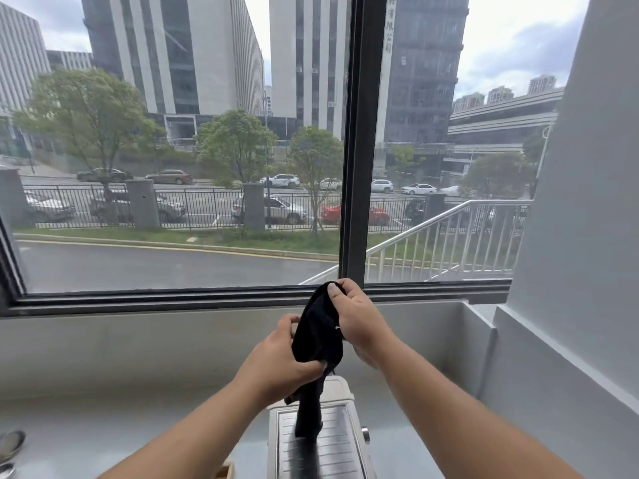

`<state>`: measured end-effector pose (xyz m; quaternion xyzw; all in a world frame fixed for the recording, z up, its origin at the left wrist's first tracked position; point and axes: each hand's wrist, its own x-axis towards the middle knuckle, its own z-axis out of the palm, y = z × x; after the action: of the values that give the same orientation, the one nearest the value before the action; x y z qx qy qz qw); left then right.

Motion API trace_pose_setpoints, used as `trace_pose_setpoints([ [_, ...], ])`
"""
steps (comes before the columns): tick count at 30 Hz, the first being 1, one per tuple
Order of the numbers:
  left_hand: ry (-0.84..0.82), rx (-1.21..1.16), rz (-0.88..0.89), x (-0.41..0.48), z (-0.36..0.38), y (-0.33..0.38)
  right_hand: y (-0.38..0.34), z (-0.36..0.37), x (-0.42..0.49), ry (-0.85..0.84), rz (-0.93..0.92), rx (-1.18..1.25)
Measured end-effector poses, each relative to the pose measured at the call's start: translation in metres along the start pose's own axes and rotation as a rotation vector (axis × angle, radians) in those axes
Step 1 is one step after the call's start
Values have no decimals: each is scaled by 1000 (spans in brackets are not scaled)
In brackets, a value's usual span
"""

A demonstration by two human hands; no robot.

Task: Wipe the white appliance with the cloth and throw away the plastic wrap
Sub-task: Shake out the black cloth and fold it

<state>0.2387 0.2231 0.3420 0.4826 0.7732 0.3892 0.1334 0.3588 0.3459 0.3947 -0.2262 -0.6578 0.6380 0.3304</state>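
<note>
Glass is filling the upper field: a large window (pixel 179 150) with a dark frame is looking out on a street, and its sill is serving as the landmark. Below the sill, a pale grey surface (pixel 103 402) is stretching towards the viewer. On that surface, well below the sill, the white appliance (pixel 345 397) is standing, with a ribbed metal top panel. Between the sill and the appliance, both hands are gripping a black cloth (pixel 316 337) in the air. The right hand (pixel 358 321), just under the sill, is closing thumb and fingers around the cloth's upper end. The left hand (pixel 280 357), lower, is pinching its middle. A narrow tail of cloth is hanging down over the metal panel; whether it is touching cannot be told.
</note>
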Motion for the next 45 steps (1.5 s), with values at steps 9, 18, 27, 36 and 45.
trace_pose_setpoints([
  [9, -78, 66, 10, 1, -9, -6, -11, 9, 6, -9, 15, 18],
  [18, -50, 80, -25, 9, -21, -17, -18, -9, 13, -81, -20, -56],
  [27, 8, -287, -101, 18, -21, -25, -11, -22, 18, 94, -64, -346],
  [36, -23, 61, -16, 15, -26, -21, -7, -26, 18, 145, -45, -396],
  [45, 19, 307, -109, 25, -37, -37, -4, -31, 18, 129, 1, -348],
])
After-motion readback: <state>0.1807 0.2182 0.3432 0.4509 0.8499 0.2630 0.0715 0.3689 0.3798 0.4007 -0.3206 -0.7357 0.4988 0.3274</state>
